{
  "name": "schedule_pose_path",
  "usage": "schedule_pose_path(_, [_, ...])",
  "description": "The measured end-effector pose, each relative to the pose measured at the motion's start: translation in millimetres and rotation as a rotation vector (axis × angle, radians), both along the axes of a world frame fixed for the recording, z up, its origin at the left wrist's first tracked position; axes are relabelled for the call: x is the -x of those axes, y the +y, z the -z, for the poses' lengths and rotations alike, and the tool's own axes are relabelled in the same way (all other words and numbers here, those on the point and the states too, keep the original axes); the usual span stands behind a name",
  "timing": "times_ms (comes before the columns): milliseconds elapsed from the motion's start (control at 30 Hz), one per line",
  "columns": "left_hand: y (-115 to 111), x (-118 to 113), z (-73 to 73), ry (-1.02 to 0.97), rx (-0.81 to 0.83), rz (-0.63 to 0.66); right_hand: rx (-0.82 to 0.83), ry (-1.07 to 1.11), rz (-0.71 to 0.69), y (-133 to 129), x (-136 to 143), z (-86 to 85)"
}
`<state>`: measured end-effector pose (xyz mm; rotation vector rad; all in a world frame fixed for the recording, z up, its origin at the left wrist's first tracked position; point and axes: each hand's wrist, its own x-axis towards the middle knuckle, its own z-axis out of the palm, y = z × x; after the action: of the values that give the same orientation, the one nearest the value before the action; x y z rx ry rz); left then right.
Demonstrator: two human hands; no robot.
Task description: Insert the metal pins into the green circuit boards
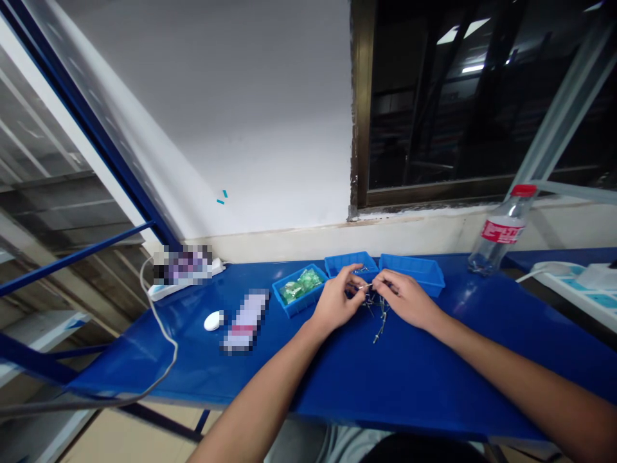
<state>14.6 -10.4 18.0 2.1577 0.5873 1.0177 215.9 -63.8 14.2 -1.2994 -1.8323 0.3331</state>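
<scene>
My left hand (pixel 339 297) and my right hand (pixel 403 297) come together over the blue table, in front of several small blue trays. Between their fingertips is a thin silver metal pin (pixel 366 287), and both hands are closed on it in a pinch. Its exact kind is too small to make out. Just below the fingers, several similar metal pins (pixel 380 326) lie loosely on the table, partly hidden by my right hand. The middle blue tray (pixel 337 264), behind my left hand, has a few small metal pieces in it.
A blue tray (pixel 290 312) of green packets stands left of my hands, another blue tray (pixel 429 283) at the right. A clear bottle (pixel 501 233) with a red cap stands back right. Power strips, a white oval object (pixel 213 321) and a blurred flat item (pixel 245 321) lie about.
</scene>
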Motion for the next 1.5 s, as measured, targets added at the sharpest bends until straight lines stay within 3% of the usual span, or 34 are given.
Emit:
schedule_pose_path(167, [1.3, 0.8, -3.3, -0.125, 0.107, -0.009, 0.017, -0.023, -0.128, 0.1, 3.2, 3.4])
schedule_pose_path(300, [1.6, 0.7, -4.1, -0.103, 0.134, -0.017, 0.089, 0.098, -0.112, 3.6, 5.0, 9.3])
schedule_pose_path(433, [1.6, 3.1, -3.8, 0.107, -0.044, -0.110, 0.210, 0.301, -0.065, 9.2, 1.4, 11.8])
schedule_pose_path(633, [4.8, 5.1, 7.6, 0.407, -0.354, 0.060, 0.266, 0.433, -0.077, 18.1, -3.5, 9.9])
schedule_pose_path(967, [12.8, 6.2, 14.6, 0.499, -0.401, 0.034, 0.374, 0.510, -0.060, 26.5, 0.7, 7.7])
schedule_pose_path(1100, [13.3, 6.3, 14.9, 0.491, -0.414, 0.014, 0.400, 0.453, -0.029, 25.5, 5.3, 3.8])
schedule_pose_path(1233, [12.9, 5.9, 13.8, 0.478, -0.394, -0.012, 0.309, 0.326, -0.019, 20.5, 4.6, 4.0])
schedule_pose_path(1500, [9.5, 4.0, 7.6, 0.308, -0.169, -0.062, 0.128, 0.117, 0.035, 4.4, 1.2, 4.4])
